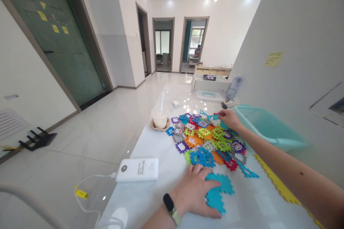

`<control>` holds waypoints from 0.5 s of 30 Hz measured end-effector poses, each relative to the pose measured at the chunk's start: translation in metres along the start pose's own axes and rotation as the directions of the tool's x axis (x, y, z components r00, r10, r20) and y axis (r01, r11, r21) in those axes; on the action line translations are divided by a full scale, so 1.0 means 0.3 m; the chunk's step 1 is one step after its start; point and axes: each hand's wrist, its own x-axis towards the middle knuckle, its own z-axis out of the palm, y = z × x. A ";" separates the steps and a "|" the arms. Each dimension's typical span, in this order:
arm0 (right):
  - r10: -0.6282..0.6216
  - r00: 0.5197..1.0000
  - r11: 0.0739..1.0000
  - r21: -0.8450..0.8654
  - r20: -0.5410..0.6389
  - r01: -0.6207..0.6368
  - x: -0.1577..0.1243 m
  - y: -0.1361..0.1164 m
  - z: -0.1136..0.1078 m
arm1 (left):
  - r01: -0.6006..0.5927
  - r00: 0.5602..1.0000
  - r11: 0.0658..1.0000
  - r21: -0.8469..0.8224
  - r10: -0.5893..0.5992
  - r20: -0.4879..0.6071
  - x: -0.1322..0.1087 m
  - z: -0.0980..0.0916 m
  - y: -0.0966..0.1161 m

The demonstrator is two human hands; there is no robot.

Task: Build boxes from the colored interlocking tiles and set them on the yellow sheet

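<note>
My left hand [195, 189], with a watch on its wrist, lies palm down on the white table. Its fingers are spread, and the thumb and fingertips touch joined turquoise interlocking tiles [224, 183]. Farther off, my right hand [228, 118] reaches over the far side of a pile. Its fingertips are closed on a small turquoise interlocking tile [216, 116], mostly hidden by the fingers. Between the hands spreads the pile of notched plastic tiles [204, 133] in orange, green, purple, red, grey and blue, several with window shapes. A blue fence-like tile [247, 171] lies at its near right edge.
A turquoise bin [268, 139] stands beside my right forearm. Left of the pile is a lidded drink cup [160, 117] with a straw. A white power bank [137, 169] with a cable lies near the left edge. Yellow notched strips [276, 180] line the right side.
</note>
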 end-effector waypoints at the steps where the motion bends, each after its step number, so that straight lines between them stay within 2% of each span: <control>1: -0.006 0.999 0.999 0.049 -0.036 0.008 -0.016 -0.013 -0.028 | 0.004 1.000 1.000 -0.007 -0.004 0.001 0.000 -0.002 0.000; 4: -0.042 0.993 0.977 0.206 -0.106 0.063 -0.121 -0.060 -0.104 | 0.017 0.999 0.997 -0.073 -0.020 -0.032 0.008 -0.003 0.005; 7: -0.099 0.992 0.931 0.345 -0.077 0.120 -0.326 -0.132 -0.120 | 0.046 0.981 0.959 -0.280 -0.096 -0.168 0.027 0.011 0.019; 9: -0.128 0.990 0.894 0.426 -0.051 0.138 -0.496 -0.198 -0.083 | 0.010 0.927 0.846 -0.534 -0.209 -0.312 0.043 0.029 0.034; 10: -0.132 0.991 0.836 0.536 -0.012 0.118 -0.578 -0.233 -0.054 | -0.043 0.893 0.750 -0.661 -0.268 -0.361 0.049 0.038 0.042; 11: -0.137 0.990 0.780 0.618 0.024 0.093 -0.654 -0.267 -0.023 | -0.101 0.871 0.640 -0.761 -0.312 -0.379 0.055 0.047 0.050; 13: -0.150 0.988 0.705 0.704 0.023 0.091 -0.770 -0.324 0.027 | -0.169 0.867 0.467 -0.868 -0.348 -0.356 0.062 0.058 0.060; 15: -0.157 0.988 0.697 0.709 -0.001 0.111 -0.833 -0.353 0.032 | -0.140 0.868 0.431 -0.891 -0.379 -0.320 0.065 0.061 0.064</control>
